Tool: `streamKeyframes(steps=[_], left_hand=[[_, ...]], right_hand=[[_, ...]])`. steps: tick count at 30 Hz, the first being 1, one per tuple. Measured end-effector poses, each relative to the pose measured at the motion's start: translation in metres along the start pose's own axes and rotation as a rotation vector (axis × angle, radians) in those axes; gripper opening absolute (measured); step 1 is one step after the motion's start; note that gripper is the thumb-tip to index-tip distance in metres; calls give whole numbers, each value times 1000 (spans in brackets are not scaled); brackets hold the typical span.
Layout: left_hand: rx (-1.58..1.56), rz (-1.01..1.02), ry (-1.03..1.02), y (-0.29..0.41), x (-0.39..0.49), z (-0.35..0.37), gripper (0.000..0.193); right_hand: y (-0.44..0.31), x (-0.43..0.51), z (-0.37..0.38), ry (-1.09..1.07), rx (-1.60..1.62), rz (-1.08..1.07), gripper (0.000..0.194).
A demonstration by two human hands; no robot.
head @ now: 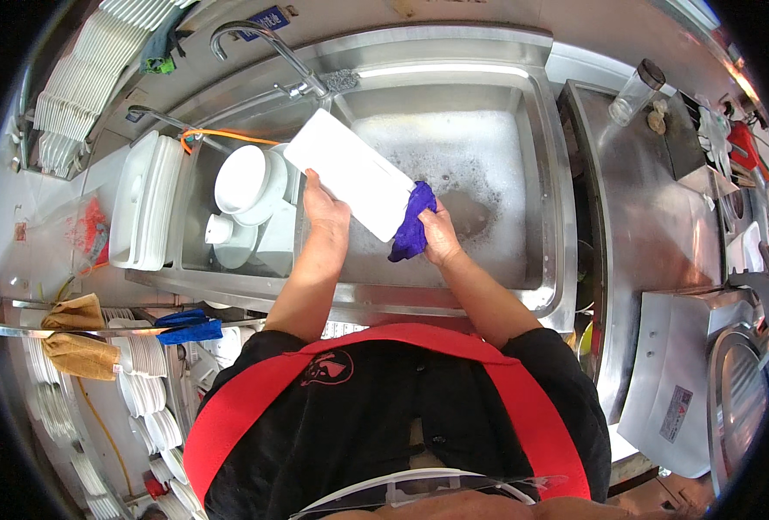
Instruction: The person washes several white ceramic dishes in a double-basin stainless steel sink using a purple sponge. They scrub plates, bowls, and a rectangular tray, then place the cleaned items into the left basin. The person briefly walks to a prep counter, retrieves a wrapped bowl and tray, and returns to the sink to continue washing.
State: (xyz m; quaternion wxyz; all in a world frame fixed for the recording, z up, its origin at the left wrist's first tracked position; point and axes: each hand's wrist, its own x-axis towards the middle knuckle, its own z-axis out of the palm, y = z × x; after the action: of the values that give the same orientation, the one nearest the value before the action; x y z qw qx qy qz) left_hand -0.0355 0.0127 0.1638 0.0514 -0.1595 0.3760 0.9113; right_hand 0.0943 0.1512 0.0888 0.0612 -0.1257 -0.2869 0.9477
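A white rectangular plate [352,172] is held tilted above the divider between two stainless steel sink basins. My left hand [325,203] grips its near-left long edge, thumb on the upper face. In my right hand [438,233] a purple cloth [414,224] is bunched against the plate's right end. Grey-white suds and cloudy water [469,188] fill the right basin below. In the left basin, white round bowls [243,179] and plates lie stacked, with a small white cup [219,229] beside them; the held plate hides part of this basin.
A chrome faucet [274,45] arches over the back rim, with a steel wool scrubber [341,80] beside it. White rectangular trays [150,201] stand on edge at left. Stacked dishes [147,390] fill a lower-left shelf. A steel counter [657,221] at right holds a glass jar [637,92].
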Motion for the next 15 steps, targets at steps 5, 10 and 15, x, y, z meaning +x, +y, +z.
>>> streamKeyframes(steps=[5, 10, 15], left_hand=[[-87, -46, 107, -1, 0, -8, 45], [-33, 64, 75, 7, 8, -15, 43], [-37, 24, 169, 16, 9, -22, 40]], right_hand=[[17, 3, 7, 52, -98, -116, 35], [30, 5, 9, 112, -305, -136, 47], [21, 7, 14, 3, -612, -373, 62]])
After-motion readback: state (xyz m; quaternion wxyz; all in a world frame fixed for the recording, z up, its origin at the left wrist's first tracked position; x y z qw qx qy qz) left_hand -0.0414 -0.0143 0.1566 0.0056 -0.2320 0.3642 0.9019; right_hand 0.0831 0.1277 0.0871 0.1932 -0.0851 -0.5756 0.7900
